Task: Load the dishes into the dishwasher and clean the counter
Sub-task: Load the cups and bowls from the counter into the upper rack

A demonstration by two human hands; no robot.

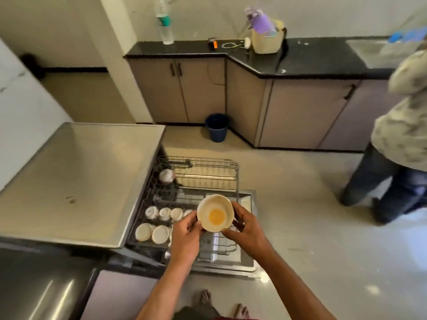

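A cream bowl (215,213) with an orange-yellow patch in its bottom is held in both hands above the open dishwasher. My left hand (184,229) grips its left rim and my right hand (246,229) grips its right rim. Below it the pulled-out dishwasher rack (231,165) holds several upturned white cups (164,213) and two round white dishes (151,232) along its left side. The rack's right part is bare wire. The steel counter (80,181) lies to the left of the dishwasher, with a small brown stain (72,200) on it.
A dark blue bucket (217,127) stands on the floor by the beige cabinets. The black far counter (300,58) carries a plastic bottle (164,21), a cream basket (268,40) and a small orange device. Another person (402,139) kneels at the right. My bare feet show below.
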